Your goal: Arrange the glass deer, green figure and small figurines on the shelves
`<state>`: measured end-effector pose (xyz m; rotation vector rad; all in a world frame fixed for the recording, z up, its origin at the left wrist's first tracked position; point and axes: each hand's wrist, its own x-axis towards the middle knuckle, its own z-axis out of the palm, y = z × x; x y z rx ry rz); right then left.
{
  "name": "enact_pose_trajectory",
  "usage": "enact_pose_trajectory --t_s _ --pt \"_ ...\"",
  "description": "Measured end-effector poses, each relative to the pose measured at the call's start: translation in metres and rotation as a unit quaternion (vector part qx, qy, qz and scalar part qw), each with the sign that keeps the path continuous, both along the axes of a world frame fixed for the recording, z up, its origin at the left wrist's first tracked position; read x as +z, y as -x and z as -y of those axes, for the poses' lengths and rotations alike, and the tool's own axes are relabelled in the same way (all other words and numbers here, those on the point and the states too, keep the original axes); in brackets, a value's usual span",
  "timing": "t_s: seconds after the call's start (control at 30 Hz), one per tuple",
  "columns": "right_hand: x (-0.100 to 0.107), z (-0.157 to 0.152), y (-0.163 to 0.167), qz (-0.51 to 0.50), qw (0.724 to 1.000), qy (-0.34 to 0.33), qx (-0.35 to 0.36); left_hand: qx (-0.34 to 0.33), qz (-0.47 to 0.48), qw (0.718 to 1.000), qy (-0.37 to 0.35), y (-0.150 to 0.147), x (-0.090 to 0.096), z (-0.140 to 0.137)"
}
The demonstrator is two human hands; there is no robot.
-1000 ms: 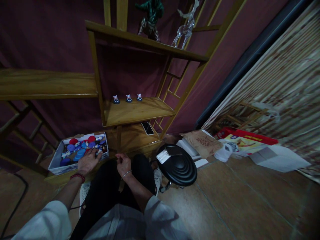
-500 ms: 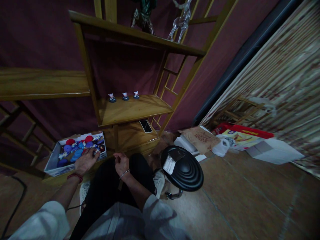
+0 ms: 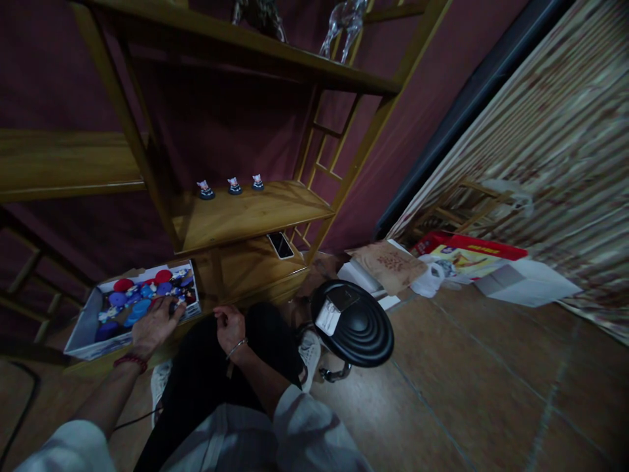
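Observation:
Colourful small figurines, with blue, purple, red and dark parts, fill a white open box (image 3: 81, 335) at the lower left. My left hand (image 3: 152, 326), a red bead bracelet at its wrist, reaches over the near rim into the box. Its thumb and fingers are apart, and small dark pieces show between them; the fingertips are partly hidden among the figurines. My right hand (image 3: 230, 328) rests above my knee with its fingers curled in and nothing visible in them. On the middle shelf three similar figurines (image 3: 234, 187) on dark bases stand in a row.
A phone (image 3: 280, 245) lies on the lower board of the wooden shelf (image 3: 265, 213). A black round stool (image 3: 366, 334) carries a small card and dark box. Paper bags (image 3: 388, 265), a plastic bag (image 3: 428, 278) and a red box (image 3: 472, 255) lie right. A glass animal (image 3: 346, 29) stands above.
My view has shifted slightly, so the shelf, box and stool sit further left. My left hand stays in the box among the figurines. My right hand stays curled above my knee.

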<state>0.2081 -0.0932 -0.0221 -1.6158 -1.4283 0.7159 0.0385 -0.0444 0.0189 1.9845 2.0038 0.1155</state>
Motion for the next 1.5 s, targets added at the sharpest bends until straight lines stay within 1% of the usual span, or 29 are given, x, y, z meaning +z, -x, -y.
enact_pose_trajectory --t_s 0.13,0.23,0.47,0.53,0.6,0.7,0.83,0.93,1.03,1.1,1.17,1.27,1.37,1.43,1.5 --pt "0.000 -0.004 0.000 0.012 1.000 -0.002 0.007 0.009 -0.001 1.000 0.000 0.001 -0.003 -0.002" --pt "0.005 -0.008 0.004 0.026 0.999 -0.017 0.022 0.008 0.006 1.000 0.013 0.000 -0.001 -0.004" --pt "0.026 -0.013 0.023 0.075 0.987 -0.086 0.112 0.009 0.015 0.999 0.050 0.000 0.005 -0.009" --pt "0.031 -0.015 0.029 0.089 0.981 -0.101 0.137 0.014 0.020 0.998 0.050 0.001 0.005 -0.010" --pt "0.035 -0.019 0.034 0.099 0.977 -0.100 0.158 0.016 0.025 0.999 0.041 0.003 0.005 -0.012" --pt "0.040 -0.029 0.042 0.112 0.970 -0.080 0.199 0.004 0.028 0.999 0.043 0.006 0.002 -0.016" --pt "0.045 -0.045 0.053 0.148 0.960 -0.072 0.226 -0.007 0.058 0.995 0.082 0.011 -0.002 -0.022" --pt "0.043 -0.057 0.062 0.182 0.952 -0.075 0.234 -0.010 0.090 0.991 0.096 0.014 -0.006 -0.026" --pt "0.036 -0.068 0.068 0.226 0.941 -0.043 0.248 -0.002 0.086 0.993 0.085 0.016 -0.009 -0.028" --pt "0.032 -0.074 0.071 0.261 0.927 -0.011 0.270 -0.006 0.085 0.993 0.079 0.016 -0.011 -0.028" --pt "0.033 -0.078 0.072 0.295 0.907 0.015 0.300 -0.014 0.089 0.993 0.077 0.017 -0.013 -0.028" --pt "0.040 -0.083 0.072 0.334 0.876 0.058 0.343 -0.017 0.096 0.993 0.073 0.020 -0.017 -0.030" --pt "0.046 -0.090 0.073 0.347 0.859 0.099 0.364 -0.024 0.108 0.990 0.082 0.022 -0.020 -0.033" --pt "0.046 -0.095 0.074 0.342 0.856 0.109 0.372 -0.031 0.113 0.989 0.089 0.023 -0.018 -0.035" --pt "0.042 -0.099 0.077 0.316 0.873 0.096 0.360 -0.036 0.107 0.990 0.086 0.023 -0.013 -0.037"
